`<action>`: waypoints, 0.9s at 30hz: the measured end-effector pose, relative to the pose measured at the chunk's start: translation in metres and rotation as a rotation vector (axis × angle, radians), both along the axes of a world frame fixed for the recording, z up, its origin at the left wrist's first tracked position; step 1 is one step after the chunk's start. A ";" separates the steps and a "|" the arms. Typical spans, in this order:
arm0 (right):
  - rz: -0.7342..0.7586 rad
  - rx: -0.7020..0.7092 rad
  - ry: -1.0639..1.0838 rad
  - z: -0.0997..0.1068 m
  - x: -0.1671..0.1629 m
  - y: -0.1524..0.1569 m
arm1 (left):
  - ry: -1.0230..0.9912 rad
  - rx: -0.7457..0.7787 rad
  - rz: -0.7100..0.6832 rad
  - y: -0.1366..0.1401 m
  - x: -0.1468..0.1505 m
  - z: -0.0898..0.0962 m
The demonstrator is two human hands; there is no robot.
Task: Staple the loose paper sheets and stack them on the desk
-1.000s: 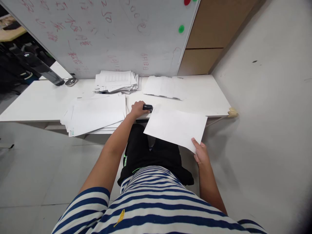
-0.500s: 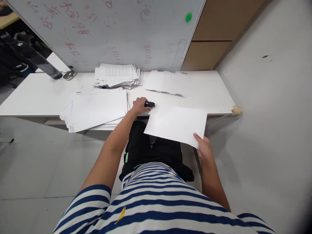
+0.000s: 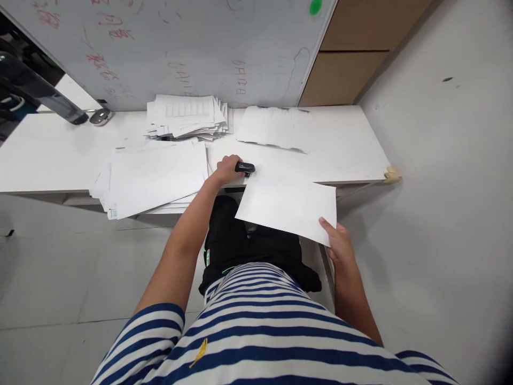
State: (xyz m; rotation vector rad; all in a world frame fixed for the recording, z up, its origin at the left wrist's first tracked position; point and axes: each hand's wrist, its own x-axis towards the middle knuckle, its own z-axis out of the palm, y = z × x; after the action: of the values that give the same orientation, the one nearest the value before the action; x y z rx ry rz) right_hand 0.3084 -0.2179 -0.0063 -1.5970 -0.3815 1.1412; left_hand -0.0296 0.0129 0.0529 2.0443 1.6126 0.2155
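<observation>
gripping the black stapler (image 3: 245, 167) with the left hand (image 3: 230, 169), i have it at the front of the white tabletop (image 3: 344, 158), its nose at the far left corner of a white sheet (image 3: 286, 206). from this view i cannot tell whether that corner sits inside the stapler's mouth. my right hand (image 3: 340, 241) pinches the same sheet at its near right corner, thumb on top, the other fingers partly hidden. the sheet juts out past the front edge, above the black trousers (image 3: 224, 235). left of the left hand i see a wide paper pile (image 3: 160, 174) overhanging that edge, and just behind it a smaller, untidy stack (image 3: 188, 115). another page (image 3: 276, 128), with dark marks along its edges, lies behind the stapler. a computer mouse (image 3: 101, 116) and a dark bottle (image 3: 48, 91) are at the far left, near the whiteboard (image 3: 200, 43).
</observation>
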 end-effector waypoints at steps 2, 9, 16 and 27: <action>-0.002 0.005 0.004 0.000 0.001 -0.002 | -0.009 0.016 -0.014 0.000 0.000 -0.002; -0.048 0.037 0.044 0.006 -0.001 -0.006 | -0.020 0.039 -0.030 0.002 -0.001 -0.008; -0.091 0.058 0.018 0.012 -0.009 -0.010 | -0.028 0.043 -0.029 0.002 0.001 -0.007; -0.122 0.086 0.027 0.026 -0.018 -0.018 | -0.007 0.039 -0.009 0.002 0.003 -0.008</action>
State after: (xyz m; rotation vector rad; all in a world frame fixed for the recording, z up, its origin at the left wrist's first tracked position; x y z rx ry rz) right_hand 0.2903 -0.2362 0.0199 -1.5070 -0.3068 1.0388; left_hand -0.0269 0.0145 0.0452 2.0770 1.6067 0.2525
